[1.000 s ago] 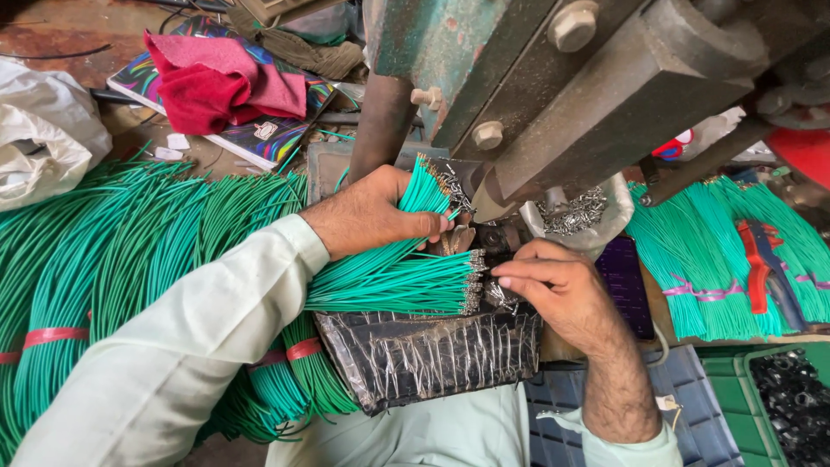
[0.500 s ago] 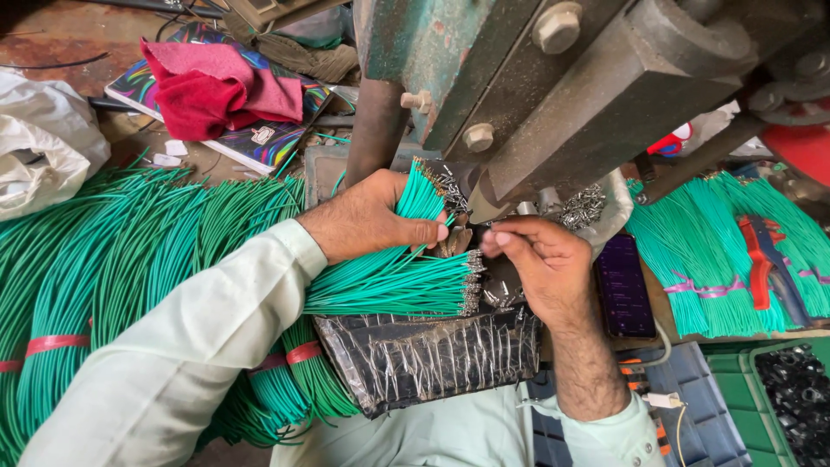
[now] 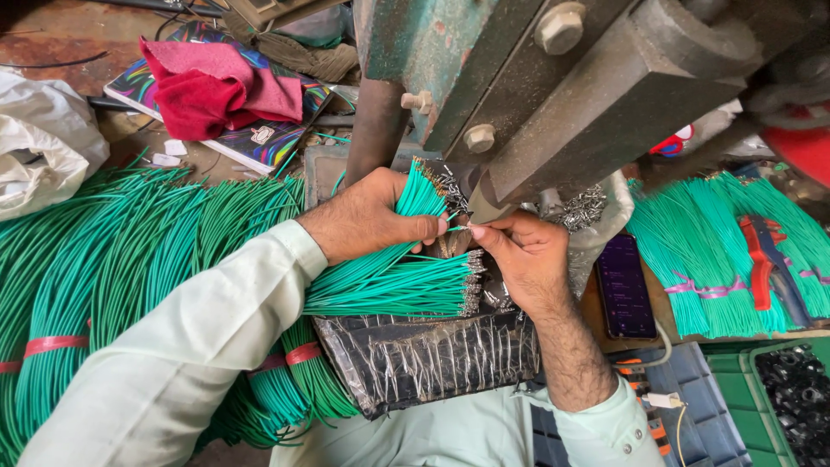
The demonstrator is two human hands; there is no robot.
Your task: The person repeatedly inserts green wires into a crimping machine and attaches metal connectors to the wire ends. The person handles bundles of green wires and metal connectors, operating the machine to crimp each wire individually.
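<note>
Green insulated wires, a fanned bundle (image 3: pixel 406 233) at frame centre, sit clamped in my left hand (image 3: pixel 367 216), grip closed around them. My right hand (image 3: pixel 519 251) pinches one single green wire (image 3: pixel 456 227) just under the grey metal press head (image 3: pixel 553 112). My fingertips are very near that head and could get nipped; a loose pinch could drop the wire among the finished green wires (image 3: pixel 398 290) below.

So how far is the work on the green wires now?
Done, it seems: a pile of green wires with metal ends lies on the wrapped block. In hand: the left hand grips a bunch of wires, and the right hand pinches one wire at the press. Left: big tied bundles wait beside the arm.
</note>
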